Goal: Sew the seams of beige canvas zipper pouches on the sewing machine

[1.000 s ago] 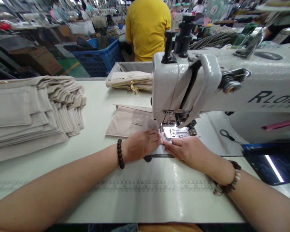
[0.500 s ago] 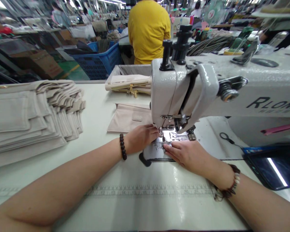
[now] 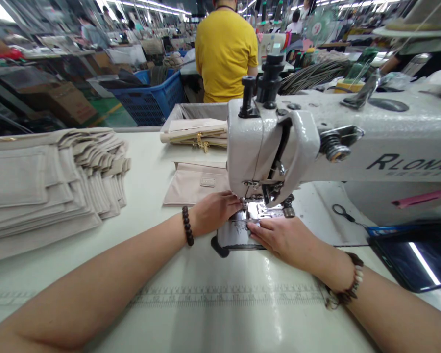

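A white sewing machine (image 3: 275,142) stands before me, its presser foot and shiny needle plate (image 3: 237,235) low at the left end. My left hand (image 3: 215,211) is beside the foot, fingers bent and together; what its tips hold is hidden. Just behind that hand lies a flat beige fabric piece (image 3: 191,189) with a small label patch (image 3: 207,182), its right side hidden by the machine head. On the plate's right, my right hand (image 3: 282,238) lies with fingers stretched, tips touching the metal, apart from the left.
Beige fabric panels (image 3: 59,186) are stacked at left. A bin (image 3: 182,112) behind bears beige pieces with gold zipper pulls (image 3: 202,143). Small black-handled snips (image 3: 343,213) and a dark tablet-like device (image 3: 419,255) lie right. A person in yellow (image 3: 226,54) sits beyond, near a blue crate (image 3: 152,100).
The view has tilted slightly, so the machine appears a little lower and further left. Both hands keep nearly the same places by the presser foot.
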Available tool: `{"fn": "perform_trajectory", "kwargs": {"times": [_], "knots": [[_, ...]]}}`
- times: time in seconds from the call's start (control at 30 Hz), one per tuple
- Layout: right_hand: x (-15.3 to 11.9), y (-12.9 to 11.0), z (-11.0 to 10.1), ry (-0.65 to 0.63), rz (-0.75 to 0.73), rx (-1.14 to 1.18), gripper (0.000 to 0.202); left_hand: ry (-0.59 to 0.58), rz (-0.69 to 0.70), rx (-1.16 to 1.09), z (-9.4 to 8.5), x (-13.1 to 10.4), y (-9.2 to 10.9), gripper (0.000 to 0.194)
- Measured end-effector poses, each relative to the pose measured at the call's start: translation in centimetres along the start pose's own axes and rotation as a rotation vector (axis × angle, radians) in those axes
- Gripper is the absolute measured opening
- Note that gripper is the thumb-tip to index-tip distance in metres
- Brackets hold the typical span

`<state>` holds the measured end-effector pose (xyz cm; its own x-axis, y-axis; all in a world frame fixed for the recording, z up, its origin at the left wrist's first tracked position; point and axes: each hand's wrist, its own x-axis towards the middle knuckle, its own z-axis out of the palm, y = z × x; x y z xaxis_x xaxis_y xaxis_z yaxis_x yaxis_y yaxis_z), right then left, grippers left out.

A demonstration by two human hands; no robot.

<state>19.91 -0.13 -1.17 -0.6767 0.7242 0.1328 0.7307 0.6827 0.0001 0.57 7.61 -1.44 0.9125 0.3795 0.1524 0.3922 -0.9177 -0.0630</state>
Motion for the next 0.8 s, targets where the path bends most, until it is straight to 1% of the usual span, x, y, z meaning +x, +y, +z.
{"fn": "perform_trajectory", "kwargs": {"times": [0.13,0.2,0.33,0.47,0.67,0.8], "knots": [[-0.11,0.0,0.06,0.012,-0.004,0.001,0.026,0.05,0.027,-0.017,0.13,-0.07,-0.09,0.011],[-0.07,0.01,0.08,0.011,-0.005,0.003,0.026,0.057,0.033,-0.016,0.15,-0.1,-0.05,0.012],[0.11,-0.01,0.11,0.027,-0.02,-0.002,0.028,0.037,0.022,-0.004,0.1,-0.08,0.12,0.012],[0.14,-0.04,0.12,0.045,-0.031,-0.003,0.03,0.03,0.047,-0.013,0.21,-0.03,0.04,0.012],[0.02,-0.04,0.29,0.01,-0.016,-0.004,0.027,0.037,0.063,-0.019,0.53,-0.08,-0.01,0.014],[0.03,-0.06,0.35,0.009,-0.008,0.007,0.027,0.012,0.054,-0.073,-0.1,0.17,-0.23,0.015]]}}
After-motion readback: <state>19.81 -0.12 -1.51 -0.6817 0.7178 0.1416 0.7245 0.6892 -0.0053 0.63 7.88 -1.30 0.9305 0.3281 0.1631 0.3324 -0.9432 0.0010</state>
